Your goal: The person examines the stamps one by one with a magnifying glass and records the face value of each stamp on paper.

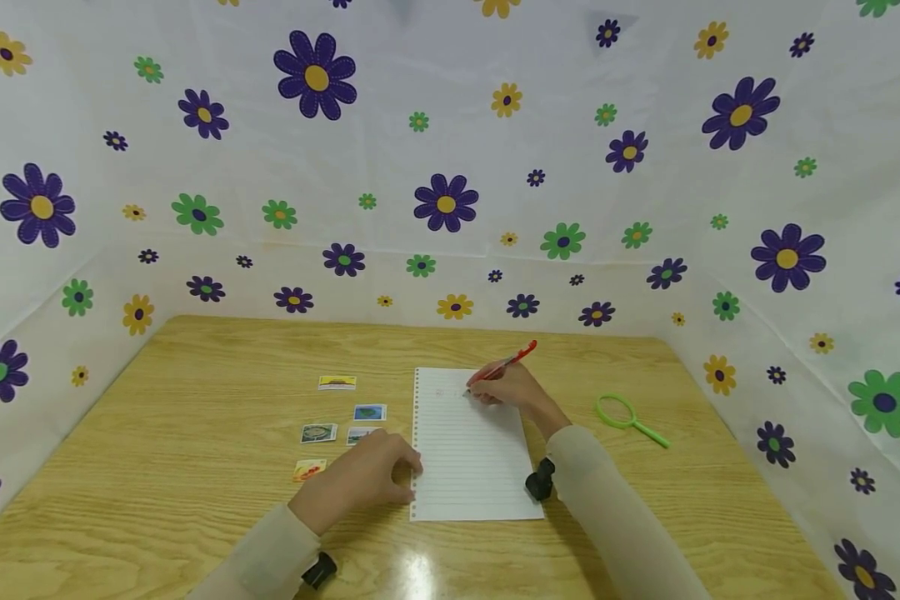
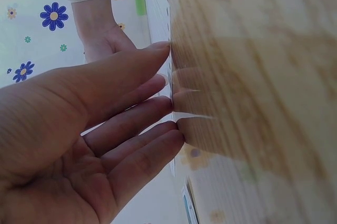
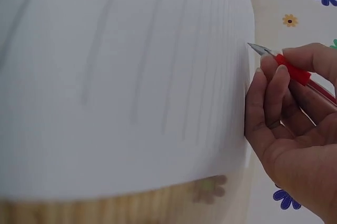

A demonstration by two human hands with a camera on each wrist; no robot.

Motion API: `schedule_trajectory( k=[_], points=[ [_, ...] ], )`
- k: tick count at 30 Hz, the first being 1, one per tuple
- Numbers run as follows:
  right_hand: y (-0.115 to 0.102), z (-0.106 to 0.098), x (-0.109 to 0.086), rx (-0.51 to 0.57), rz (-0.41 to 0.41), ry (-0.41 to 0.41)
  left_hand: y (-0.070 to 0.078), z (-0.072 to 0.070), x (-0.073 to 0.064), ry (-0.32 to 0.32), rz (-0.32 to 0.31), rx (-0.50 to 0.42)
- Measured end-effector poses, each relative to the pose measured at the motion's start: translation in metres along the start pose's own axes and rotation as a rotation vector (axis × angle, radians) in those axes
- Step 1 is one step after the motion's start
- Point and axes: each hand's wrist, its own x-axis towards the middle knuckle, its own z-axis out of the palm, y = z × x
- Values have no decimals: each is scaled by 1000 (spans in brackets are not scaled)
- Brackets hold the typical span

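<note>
A lined sheet of paper (image 1: 472, 467) with punched holes along its left edge lies on the table. My right hand (image 1: 512, 388) pinches a red pen (image 1: 523, 351) near its tip, over the upper part of the sheet. In the right wrist view the pen's metal tip points at the page, with the red grip (image 3: 293, 69) between thumb and fingers. Faint marks (image 1: 442, 392) show near the top line. At the sheet's left edge rests my left hand (image 1: 363, 472), its fingers extended and fingertips touching the paper and table in the left wrist view.
Several small picture cards (image 1: 337, 382) lie left of the sheet, one of them partly behind the left hand. A green magnifying glass (image 1: 633, 421) lies to the right on the wooden table (image 1: 195, 417). White flowered cloth (image 1: 390, 167) encloses the back and sides.
</note>
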Motion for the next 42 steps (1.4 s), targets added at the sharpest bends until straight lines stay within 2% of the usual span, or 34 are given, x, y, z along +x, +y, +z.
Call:
schedule_trajectory(
  k=[26, 33, 42],
  points=[
    [-3, 3, 0, -19, 20, 33, -2, 1, 0, 9, 6, -3],
    [0, -2, -2, -23, -33, 2, -2, 1, 0, 9, 14, 6],
    [-2, -17, -12, -2, -115, -42, 0, 0, -1, 11, 18, 3]
  ],
)
